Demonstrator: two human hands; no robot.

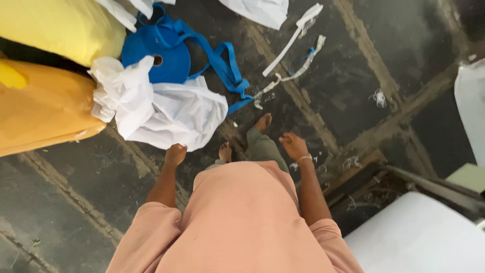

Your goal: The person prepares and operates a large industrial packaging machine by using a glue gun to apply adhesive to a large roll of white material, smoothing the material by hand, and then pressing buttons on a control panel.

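Looking straight down at a person in a peach shirt standing barefoot on a dark, grimy floor (353, 76). Left hand (175, 154) is curled into a loose fist, grip holding nothing, hanging just beside a crumpled white bag (172, 114). Right hand (294, 145) has a relaxed, open grip, fingers spread, also empty. Behind the bag sits a blue roll of tape (156, 55) with its strap trailing loose, next to 2 yellow bundles (45, 106). White scrap strips (293, 40) lie further out.
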